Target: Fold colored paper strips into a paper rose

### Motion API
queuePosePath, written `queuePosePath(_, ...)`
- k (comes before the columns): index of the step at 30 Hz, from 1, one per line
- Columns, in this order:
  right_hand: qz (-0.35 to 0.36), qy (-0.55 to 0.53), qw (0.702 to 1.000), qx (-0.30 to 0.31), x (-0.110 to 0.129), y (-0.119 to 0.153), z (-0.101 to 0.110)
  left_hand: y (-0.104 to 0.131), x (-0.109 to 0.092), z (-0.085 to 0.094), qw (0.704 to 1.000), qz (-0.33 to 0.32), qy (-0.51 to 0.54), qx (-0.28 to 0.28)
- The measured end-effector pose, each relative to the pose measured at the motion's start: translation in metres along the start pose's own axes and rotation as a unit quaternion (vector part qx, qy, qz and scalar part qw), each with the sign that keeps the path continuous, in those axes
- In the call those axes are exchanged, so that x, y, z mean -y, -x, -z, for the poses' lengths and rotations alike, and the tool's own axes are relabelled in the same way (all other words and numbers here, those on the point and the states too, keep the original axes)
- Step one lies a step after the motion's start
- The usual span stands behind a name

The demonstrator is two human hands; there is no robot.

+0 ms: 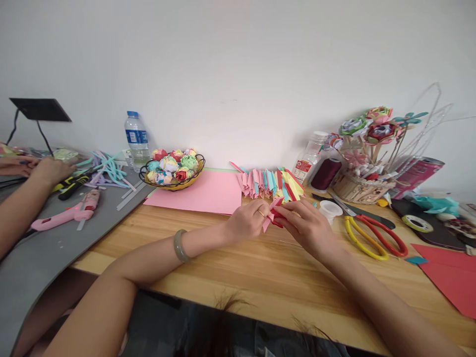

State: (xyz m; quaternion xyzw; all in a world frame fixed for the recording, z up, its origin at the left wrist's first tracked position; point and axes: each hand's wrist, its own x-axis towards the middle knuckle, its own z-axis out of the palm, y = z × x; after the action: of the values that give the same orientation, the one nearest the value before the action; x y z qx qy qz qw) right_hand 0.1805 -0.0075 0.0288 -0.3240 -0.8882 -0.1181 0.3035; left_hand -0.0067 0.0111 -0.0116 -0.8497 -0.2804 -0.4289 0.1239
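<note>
My left hand (250, 220), with a ring on one finger and a bangle on the wrist, is closed on a small piece of folded pink paper (266, 223). Opposite it, the fingers of my right hand (303, 223) pinch a red folded paper piece (277, 221). The two papers meet between my fingertips; whether they are joined, I cannot tell. Just behind my hands lies a row of folded paper pieces (256, 183) in pink, blue, red and yellow. A thin needle-like wire (291, 243) rests on the wooden table (223, 272) below my right hand.
Scissors (366, 238), a white cup (330, 209), a thread spool (326, 174) and a flower basket (359, 191) stand right. Behind left are pink sheets (219, 193) and a basket of paper flowers (173, 186). At far left, another person's hands (52, 171) work near a pink glue gun (70, 214).
</note>
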Motion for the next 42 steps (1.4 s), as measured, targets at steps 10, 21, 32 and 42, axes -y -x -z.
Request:
queuePosePath(10,-0.059,-0.093,0.994,-0.02,0.003,-0.001,0.0,-0.003,-0.007,0.003,0.997,-0.053,-0.035,-0.038)
queuePosePath(21,-0.252,-0.357,0.896,0.077,0.003,-0.01,0.011,-0.004,0.0,0.007,0.971,-0.213,-0.105,-0.037)
queuePosePath(32,-0.225,-0.316,0.921,0.036,0.006,-0.009,0.005,-0.005,0.0,0.006,0.942,-0.293,-0.156,-0.049)
queuePosePath(42,-0.18,-0.271,0.945,0.04,0.007,-0.008,0.002,-0.002,0.001,0.005,0.951,-0.281,-0.126,-0.011)
